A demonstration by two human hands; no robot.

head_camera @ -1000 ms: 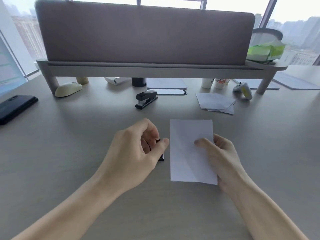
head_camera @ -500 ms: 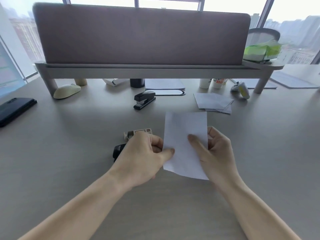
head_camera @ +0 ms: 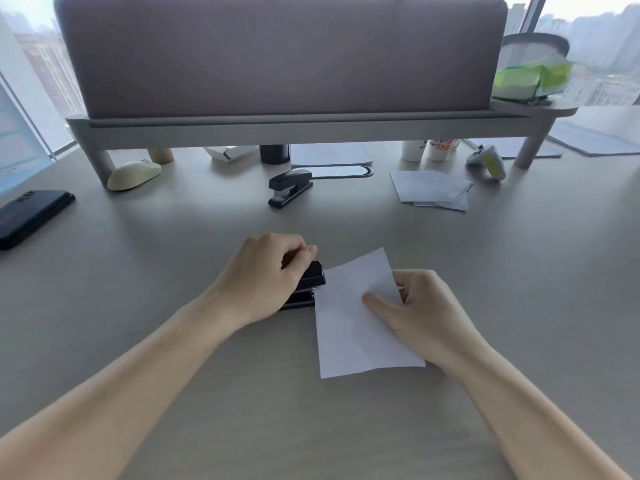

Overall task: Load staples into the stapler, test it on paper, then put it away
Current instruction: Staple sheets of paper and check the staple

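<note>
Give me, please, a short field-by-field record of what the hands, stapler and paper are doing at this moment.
left hand: grips the black stapler from above
right hand: pinches the paper sheet
sheet corner: meets the stapler's front end
second stapler: farther back on the desk, untouched
paper stack: back right
task stage: testing on paper

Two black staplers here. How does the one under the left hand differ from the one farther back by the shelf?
The near stapler is gripped by the left hand, which hides most of it; the far stapler lies untouched, in full view. The near stapler has the edge of the white sheet, held by the right hand, at its mouth; the far stapler has no paper. Both are black and sit on the desk.
</note>
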